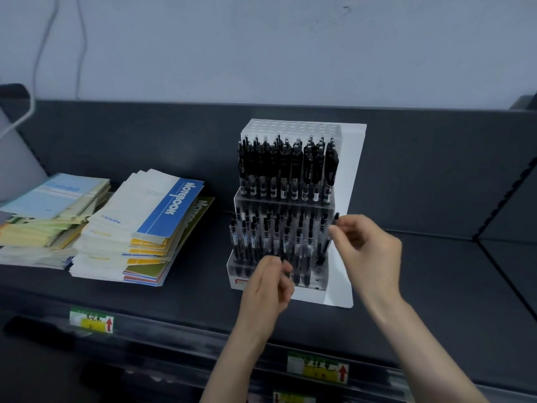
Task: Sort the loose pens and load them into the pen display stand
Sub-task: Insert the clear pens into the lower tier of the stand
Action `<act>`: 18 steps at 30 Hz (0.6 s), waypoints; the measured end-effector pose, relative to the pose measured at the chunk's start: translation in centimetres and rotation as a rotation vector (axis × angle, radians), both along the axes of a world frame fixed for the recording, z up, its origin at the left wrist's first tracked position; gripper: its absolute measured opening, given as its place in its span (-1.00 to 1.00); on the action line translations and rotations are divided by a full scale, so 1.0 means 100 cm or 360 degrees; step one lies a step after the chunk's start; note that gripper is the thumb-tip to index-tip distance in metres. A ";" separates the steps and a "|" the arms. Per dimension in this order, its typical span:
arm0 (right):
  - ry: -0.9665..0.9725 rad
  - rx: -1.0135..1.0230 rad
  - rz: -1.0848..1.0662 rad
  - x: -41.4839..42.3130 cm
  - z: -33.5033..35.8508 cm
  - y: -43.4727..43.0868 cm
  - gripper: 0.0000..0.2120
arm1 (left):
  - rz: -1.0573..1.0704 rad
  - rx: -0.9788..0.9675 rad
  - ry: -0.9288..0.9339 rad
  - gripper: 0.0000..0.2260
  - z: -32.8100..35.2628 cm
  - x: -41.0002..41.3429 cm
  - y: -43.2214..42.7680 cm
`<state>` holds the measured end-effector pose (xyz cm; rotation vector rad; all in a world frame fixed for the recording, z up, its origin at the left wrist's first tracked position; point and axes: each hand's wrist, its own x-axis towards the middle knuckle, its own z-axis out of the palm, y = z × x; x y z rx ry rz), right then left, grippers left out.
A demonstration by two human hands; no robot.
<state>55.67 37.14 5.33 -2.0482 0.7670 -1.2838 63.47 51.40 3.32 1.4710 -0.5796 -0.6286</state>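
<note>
Right hand [370, 257]: your thumb and forefinger are closed narrow, the fingers [340, 232] pinching a tilted pen [336, 216] a little below its black top. The other fingers are loosely curled behind. The pen leans, top to the right and lower end down to the left, at the right end of the lower rows of the pen display stand [279, 205]. Whether its tip is seated in a hole, you cannot tell from this view.

Left hand [268, 286]: fingers [273, 261] are curled in, thumb and forefinger nearly together, pinching the small dark top of a front-row pen [282, 258]. The hand covers most of that pen's barrel and the front middle of the stand.

Stand: clear, stepped, upright on the dark shelf [436, 286], with a white backing card [353, 170] behind it and to its right. The upper row of pens [287, 167] is full, black grips side by side. Behind them the topmost perforated block holds nothing. The lower pens [261, 237] stand in several rows with clear barrels, and some holes at the front right are open.

Left of the stand, well apart from both hands: two untidy stacks of notebooks [145, 222], the top one blue and cream.

Shelf front edge: a green and yellow price label [91, 319] with a red arrow at left, and a second label [318, 367] below your forearms
</note>
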 end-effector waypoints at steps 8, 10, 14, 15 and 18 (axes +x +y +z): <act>0.0173 -0.0128 0.0039 0.006 -0.023 0.001 -0.93 | 0.0010 -0.0017 0.0113 -0.78 0.000 0.002 0.003; 0.0163 -0.0080 0.0047 0.006 -0.023 0.001 -0.94 | 0.0011 -0.0008 0.0087 -0.80 0.000 0.002 0.003; 0.0102 0.0181 0.0015 -0.004 -0.024 0.003 -0.86 | 0.0023 -0.0035 0.0108 -0.84 -0.002 0.003 0.005; 0.0063 0.0267 -0.0007 -0.009 -0.024 0.006 -0.85 | 0.0029 -0.0042 0.0105 -0.84 -0.002 0.003 0.005; 0.0003 0.0476 0.0065 -0.020 -0.022 0.022 -0.89 | 0.0021 -0.0047 0.0021 -0.87 -0.003 0.002 0.004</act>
